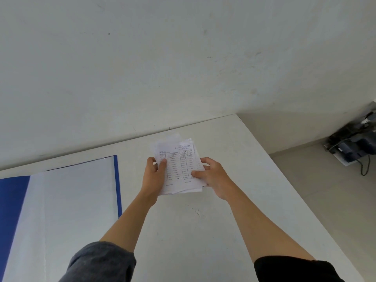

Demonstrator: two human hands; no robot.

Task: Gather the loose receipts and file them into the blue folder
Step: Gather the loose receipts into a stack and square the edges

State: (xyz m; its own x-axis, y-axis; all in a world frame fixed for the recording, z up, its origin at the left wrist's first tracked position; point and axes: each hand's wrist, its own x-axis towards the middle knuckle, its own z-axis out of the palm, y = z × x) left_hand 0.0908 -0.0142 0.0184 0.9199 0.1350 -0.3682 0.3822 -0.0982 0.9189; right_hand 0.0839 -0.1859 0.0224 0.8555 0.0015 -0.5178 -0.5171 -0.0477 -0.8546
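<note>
Above the white table [203, 231], the left hand [153, 176] and right hand [213, 178] pinch the stack of receipts [179, 165], top sheet headed "NOTA NO.", right of the open blue folder [61, 210].

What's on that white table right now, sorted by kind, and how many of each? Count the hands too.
Open blue plastic folder with clear sleeves: 1
Stack of white printed paper receipts, held in both hands; number of sheets cannot be told: 1
Bare hands, left hand and right hand: 2
Total: 4
</note>
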